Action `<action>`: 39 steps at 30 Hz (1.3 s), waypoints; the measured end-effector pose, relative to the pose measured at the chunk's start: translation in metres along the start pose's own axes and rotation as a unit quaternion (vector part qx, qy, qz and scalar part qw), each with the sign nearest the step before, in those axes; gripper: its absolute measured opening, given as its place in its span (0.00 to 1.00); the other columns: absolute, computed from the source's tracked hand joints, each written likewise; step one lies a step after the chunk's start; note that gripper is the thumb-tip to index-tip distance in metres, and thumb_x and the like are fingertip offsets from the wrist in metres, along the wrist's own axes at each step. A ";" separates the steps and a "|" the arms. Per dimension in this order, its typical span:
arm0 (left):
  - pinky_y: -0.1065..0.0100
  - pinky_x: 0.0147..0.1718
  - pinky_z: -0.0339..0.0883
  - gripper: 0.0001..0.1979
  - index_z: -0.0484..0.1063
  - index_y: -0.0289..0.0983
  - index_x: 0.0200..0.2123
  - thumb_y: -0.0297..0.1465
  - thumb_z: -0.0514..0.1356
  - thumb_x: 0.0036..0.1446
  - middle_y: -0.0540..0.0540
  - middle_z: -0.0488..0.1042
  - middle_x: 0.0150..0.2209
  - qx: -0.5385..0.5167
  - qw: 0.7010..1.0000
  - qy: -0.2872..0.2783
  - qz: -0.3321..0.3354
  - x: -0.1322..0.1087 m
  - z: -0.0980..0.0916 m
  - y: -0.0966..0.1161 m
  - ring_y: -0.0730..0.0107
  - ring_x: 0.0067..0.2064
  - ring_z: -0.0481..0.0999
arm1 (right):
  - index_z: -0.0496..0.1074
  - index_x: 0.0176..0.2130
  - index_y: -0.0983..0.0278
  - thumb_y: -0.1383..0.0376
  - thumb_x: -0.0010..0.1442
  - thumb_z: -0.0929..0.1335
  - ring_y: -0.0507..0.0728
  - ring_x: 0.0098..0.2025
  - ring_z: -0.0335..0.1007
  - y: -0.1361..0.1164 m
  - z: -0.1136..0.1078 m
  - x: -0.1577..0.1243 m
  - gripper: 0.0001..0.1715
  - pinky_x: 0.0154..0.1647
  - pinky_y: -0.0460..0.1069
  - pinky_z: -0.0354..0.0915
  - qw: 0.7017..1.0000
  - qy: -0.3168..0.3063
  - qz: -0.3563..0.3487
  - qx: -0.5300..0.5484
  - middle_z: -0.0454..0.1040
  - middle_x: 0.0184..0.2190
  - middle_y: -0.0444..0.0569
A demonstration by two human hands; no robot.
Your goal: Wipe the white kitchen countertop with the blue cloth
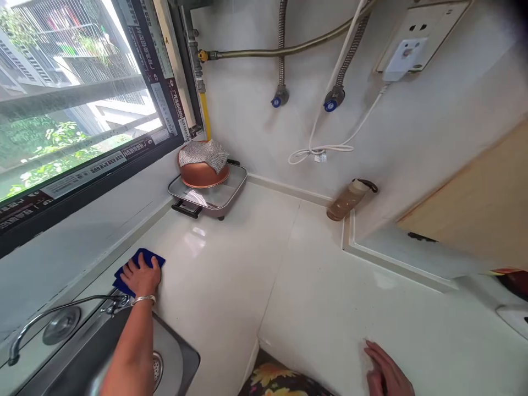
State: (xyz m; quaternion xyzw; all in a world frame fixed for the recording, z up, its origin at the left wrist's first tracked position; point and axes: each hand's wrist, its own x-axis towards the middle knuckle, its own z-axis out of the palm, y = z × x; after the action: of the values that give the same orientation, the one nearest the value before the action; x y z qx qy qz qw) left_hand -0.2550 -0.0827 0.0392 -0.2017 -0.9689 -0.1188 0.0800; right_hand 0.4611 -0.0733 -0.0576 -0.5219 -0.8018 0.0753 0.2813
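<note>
Grey steel sink (177, 357). Just beyond it, deep blue cloth (152, 257) on glossy white bench (231, 286). Farther beyond the sink, copper-orange pot (204, 176) under a grey-and-white checked rag (204, 154), on a silver tray (231, 191) with black handles. Right of the sink, dark fabric (280, 382) with yellow-orange flowers.

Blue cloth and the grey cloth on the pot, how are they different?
The blue cloth is plain dark blue; the grey cloth is pale and patterned. The blue cloth lies flat on the counter; the grey cloth is draped over a copper pot. The left hand presses the blue cloth; no hand touches the grey cloth. Both are cloths near the window.
</note>
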 end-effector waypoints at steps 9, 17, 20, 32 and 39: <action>0.42 0.66 0.46 0.34 0.58 0.31 0.68 0.44 0.42 0.66 0.28 0.57 0.68 0.021 0.997 -0.021 0.073 -0.075 -0.014 -0.002 0.40 0.70 0.52 | 0.67 0.57 0.63 0.64 0.63 0.61 0.64 0.57 0.71 -0.007 0.001 0.005 0.23 0.56 0.61 0.69 1.000 0.023 -0.012 0.015 0.72 0.58 0.57; 0.43 0.68 0.45 0.32 0.56 0.32 0.69 0.42 0.42 0.68 0.30 0.55 0.69 0.040 0.982 -0.037 0.182 -0.151 -0.012 0.010 0.44 0.72 0.49 | 0.66 0.58 0.62 0.65 0.63 0.61 0.62 0.59 0.69 -0.019 -0.005 0.008 0.25 0.59 0.60 0.67 0.999 0.028 0.012 0.030 0.71 0.59 0.56; 0.43 0.68 0.43 0.32 0.55 0.32 0.69 0.42 0.43 0.68 0.32 0.52 0.71 0.028 0.969 -0.052 0.239 -0.184 -0.013 0.016 0.45 0.73 0.45 | 0.66 0.58 0.63 0.66 0.63 0.61 0.61 0.60 0.68 -0.022 -0.007 0.010 0.24 0.60 0.59 0.67 0.999 0.027 0.007 0.034 0.71 0.58 0.56; 0.39 0.69 0.46 0.35 0.52 0.42 0.71 0.39 0.54 0.63 0.38 0.45 0.73 -0.077 0.845 -0.143 0.509 -0.291 -0.023 0.072 0.46 0.74 0.40 | 0.65 0.59 0.63 0.68 0.64 0.60 0.61 0.61 0.67 -0.032 -0.015 0.012 0.24 0.61 0.60 0.65 0.999 0.017 0.024 0.019 0.70 0.59 0.56; 0.44 0.68 0.51 0.32 0.59 0.42 0.68 0.38 0.56 0.61 0.40 0.52 0.72 -0.098 0.799 -0.135 0.577 -0.254 -0.015 0.114 0.48 0.73 0.48 | 0.65 0.60 0.62 0.67 0.65 0.60 0.62 0.61 0.67 -0.031 -0.015 0.010 0.24 0.60 0.61 0.66 1.000 0.017 0.021 0.016 0.70 0.59 0.56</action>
State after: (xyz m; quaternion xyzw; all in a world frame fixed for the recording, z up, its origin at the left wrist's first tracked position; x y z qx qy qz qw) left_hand 0.0235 -0.0790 0.0243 -0.7444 -0.6572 -0.1169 -0.0177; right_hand 0.4409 -0.0805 -0.0287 -0.5350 -0.7845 0.0853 0.3016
